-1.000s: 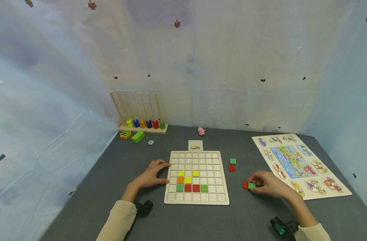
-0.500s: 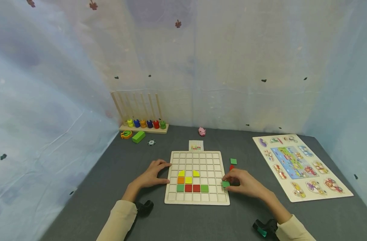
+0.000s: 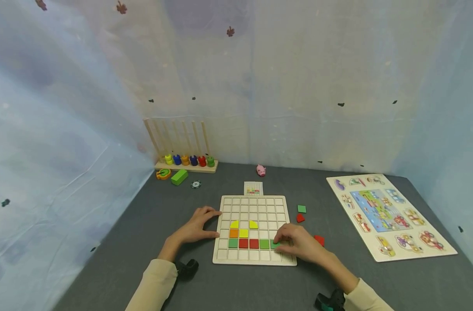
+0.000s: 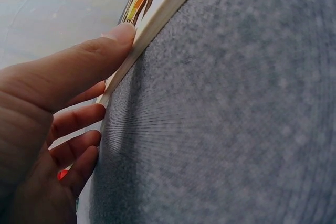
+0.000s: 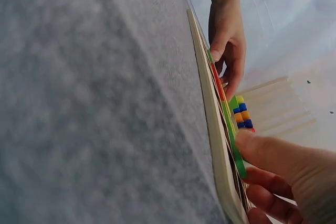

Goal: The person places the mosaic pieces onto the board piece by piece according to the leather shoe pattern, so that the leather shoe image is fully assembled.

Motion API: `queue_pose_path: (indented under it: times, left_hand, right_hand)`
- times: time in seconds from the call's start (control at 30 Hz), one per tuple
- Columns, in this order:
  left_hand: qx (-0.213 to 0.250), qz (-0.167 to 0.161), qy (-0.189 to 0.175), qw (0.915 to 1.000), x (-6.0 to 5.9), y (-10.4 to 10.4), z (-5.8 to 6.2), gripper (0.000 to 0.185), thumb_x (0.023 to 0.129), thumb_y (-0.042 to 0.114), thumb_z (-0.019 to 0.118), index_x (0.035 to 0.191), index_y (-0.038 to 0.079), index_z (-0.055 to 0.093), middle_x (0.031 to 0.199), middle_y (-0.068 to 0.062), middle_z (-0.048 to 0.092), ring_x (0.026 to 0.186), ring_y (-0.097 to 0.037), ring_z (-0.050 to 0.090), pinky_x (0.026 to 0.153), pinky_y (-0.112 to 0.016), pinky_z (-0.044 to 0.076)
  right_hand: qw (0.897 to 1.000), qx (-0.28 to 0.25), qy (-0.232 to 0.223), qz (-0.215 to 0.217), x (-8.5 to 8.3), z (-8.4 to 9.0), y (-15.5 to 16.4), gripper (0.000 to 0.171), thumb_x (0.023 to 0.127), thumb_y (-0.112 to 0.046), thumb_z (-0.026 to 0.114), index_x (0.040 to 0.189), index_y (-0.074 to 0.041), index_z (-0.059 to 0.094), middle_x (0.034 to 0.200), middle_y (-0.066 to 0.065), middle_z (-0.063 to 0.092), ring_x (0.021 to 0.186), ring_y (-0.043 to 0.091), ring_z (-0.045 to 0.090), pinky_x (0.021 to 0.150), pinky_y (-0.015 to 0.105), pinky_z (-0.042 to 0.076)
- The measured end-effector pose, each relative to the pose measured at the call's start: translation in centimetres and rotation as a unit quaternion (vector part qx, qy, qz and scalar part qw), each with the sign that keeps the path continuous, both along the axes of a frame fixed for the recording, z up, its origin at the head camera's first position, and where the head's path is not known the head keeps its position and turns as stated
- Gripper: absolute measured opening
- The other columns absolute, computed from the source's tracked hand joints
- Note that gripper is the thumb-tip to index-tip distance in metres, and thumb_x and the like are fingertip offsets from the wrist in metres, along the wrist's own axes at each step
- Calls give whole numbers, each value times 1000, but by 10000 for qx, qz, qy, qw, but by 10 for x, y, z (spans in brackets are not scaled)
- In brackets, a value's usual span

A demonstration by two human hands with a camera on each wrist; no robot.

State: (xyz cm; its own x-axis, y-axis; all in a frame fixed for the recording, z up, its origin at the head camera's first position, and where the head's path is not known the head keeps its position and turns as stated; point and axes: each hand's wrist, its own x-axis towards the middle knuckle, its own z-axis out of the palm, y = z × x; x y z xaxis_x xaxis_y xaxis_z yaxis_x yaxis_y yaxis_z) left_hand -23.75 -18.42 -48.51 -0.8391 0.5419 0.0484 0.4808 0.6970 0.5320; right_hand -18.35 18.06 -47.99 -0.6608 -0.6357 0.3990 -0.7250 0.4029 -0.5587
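Observation:
A wooden grid board [image 3: 228, 255] lies flat in the head view, with yellow, orange, green and red tiles in its cells. My left hand [image 3: 195, 226] rests against its left side; the left wrist view shows the thumb [image 4: 105, 51] touching the board edge, fingers loosely spread. With thumb and fingers, my right hand [image 3: 298, 242] pinches a green square tile [image 3: 274, 244] at the right end of the row of green and red tiles. From the right wrist view, that green tile [image 5: 237, 162] is at the board's surface; whether it sits fully in a cell I cannot tell.
Right of the board lie a green tile [image 3: 301, 209], a red piece [image 3: 300, 218] and a red tile [image 3: 319, 240], partly behind the hand. A pattern card [image 3: 253, 188] touches the board's far edge. A picture puzzle [image 3: 392, 216] lies right; a peg stacker [image 3: 186, 166] stands back left.
My right hand has carried the green tile leftward from beside the red tile onto the board, to the right end of the coloured row. The left hand has stayed at the board's left edge.

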Motion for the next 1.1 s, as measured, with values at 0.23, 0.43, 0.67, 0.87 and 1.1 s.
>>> queue_pose_path:
  times: [0.23,0.43,0.67,0.87,1.1]
  left_hand:
    - [28,58,-72,10000,1,1,2,68,79,41,72,137,15,48,128,-7,41,116,-27,34,97,-51,31]
    - [-5,127,-93,9999,1,1,2,68,79,43,72,137,17,48,129,-6,42,117,-25,34,97,-51,31]
    - [-20,125,-61,9999,0,1,1,68,78,44,73,136,17,48,128,-6,42,116,-25,34,97,-50,32]
    - [14,91,-75,9999,0,1,1,68,79,44,72,136,17,48,128,-6,42,116,-25,34,97,-51,31]
    - [16,28,-73,10000,0,0,2,68,79,44,72,137,17,48,128,-6,42,115,-25,34,96,-50,32]
  right_hand:
    - [9996,-44,27,272,-1,0,3,13,81,-9,73,93,-12,71,92,1,61,76,13,54,61,24,45]
    - [9997,-36,114,195,-1,0,2,15,80,-9,73,94,-12,70,92,0,62,77,11,55,62,23,46]
    - [9974,-264,507,-437,-11,-2,15,15,83,-7,70,98,-9,68,91,0,62,67,6,50,56,25,44]
    - [9885,-138,699,-1335,-29,0,34,19,81,-7,72,100,-8,69,88,-2,60,71,4,51,60,27,45]
    - [9774,-66,783,-1961,-49,-4,59,22,80,-3,72,102,-5,68,89,7,60,68,8,50,58,27,44]
